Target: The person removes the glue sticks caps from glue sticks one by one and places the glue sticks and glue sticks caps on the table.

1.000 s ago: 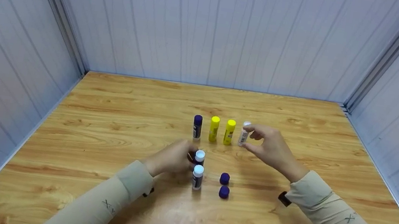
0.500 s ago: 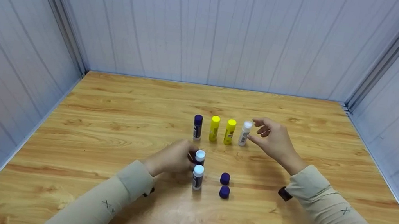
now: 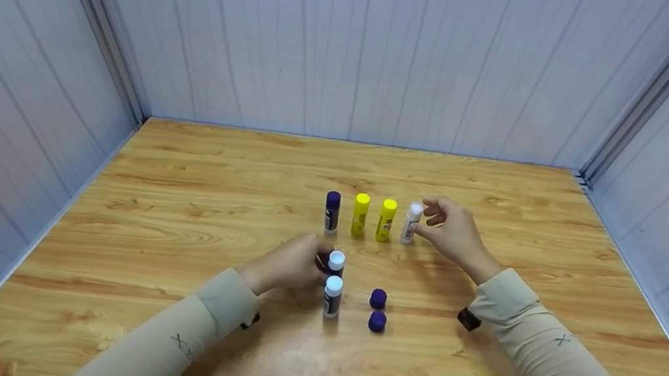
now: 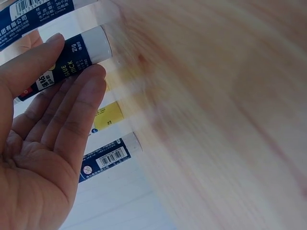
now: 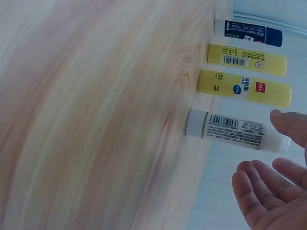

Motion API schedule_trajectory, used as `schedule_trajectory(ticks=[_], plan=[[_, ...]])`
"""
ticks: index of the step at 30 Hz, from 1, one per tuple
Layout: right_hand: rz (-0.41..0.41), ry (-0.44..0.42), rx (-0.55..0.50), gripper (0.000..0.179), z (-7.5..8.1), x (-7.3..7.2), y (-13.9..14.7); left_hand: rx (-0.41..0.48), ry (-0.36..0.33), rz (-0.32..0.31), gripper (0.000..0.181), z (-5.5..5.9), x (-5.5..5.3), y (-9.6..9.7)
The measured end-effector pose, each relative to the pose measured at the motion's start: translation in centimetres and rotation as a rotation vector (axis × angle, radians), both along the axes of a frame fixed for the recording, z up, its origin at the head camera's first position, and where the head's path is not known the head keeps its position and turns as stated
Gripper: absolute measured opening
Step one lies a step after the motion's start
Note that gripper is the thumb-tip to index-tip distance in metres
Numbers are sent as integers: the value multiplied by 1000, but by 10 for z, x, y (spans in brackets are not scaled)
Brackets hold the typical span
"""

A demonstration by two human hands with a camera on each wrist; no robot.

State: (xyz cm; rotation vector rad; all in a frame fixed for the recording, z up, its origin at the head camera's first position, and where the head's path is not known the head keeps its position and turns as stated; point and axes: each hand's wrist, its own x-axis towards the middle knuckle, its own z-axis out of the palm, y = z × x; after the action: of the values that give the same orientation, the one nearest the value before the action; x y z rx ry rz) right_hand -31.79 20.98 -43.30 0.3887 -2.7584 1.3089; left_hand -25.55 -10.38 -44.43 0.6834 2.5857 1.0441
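My left hand pinches an upright blue glue stick between thumb and fingers; its pale top shows without a cap in the head view. A second uncapped blue glue stick stands just in front of it. To their right, two dark blue caps rest on the table. My right hand is beside a white glue stick at the right end of the back row. Its thumb lies close to the stick's upper part, and its loosely bent fingers stay apart from it in the right wrist view.
Left of the white stick, the row holds two yellow glue sticks and a capped blue glue stick, all upright. The wooden table is bounded by pale panel walls at the back and sides.
My right hand has loosened from around the white glue stick and drawn slightly right, then shifted a little back toward it. The left hand keeps its hold on the blue stick.
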Motion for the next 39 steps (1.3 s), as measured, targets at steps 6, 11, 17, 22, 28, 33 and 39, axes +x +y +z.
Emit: schedule_trajectory(ticks=[6,11,17,22,28,33,39], plan=[[0,-41,-15,53,-2,-8,-6,8,26,-22,13,-1,-1,-1],[-6,-76,-17,54,-2,-14,-9,19,33,-37,14,-2,-1,-2],[8,-77,-14,47,-4,-17,-10,25,27,-39,15,-1,-1,-1],[20,-67,-17,30,-6,-17,-10,23,16,-39,16,-1,-2,-2],[23,-65,-16,25,-5,-15,-10,26,-27,-29,17,-1,-3,-3],[17,-74,-9,27,-2,-14,-7,32,-51,-48,18,3,-2,-6],[-20,-52,-18,28,5,-11,1,3,-40,-33,26,14,-3,-13]])
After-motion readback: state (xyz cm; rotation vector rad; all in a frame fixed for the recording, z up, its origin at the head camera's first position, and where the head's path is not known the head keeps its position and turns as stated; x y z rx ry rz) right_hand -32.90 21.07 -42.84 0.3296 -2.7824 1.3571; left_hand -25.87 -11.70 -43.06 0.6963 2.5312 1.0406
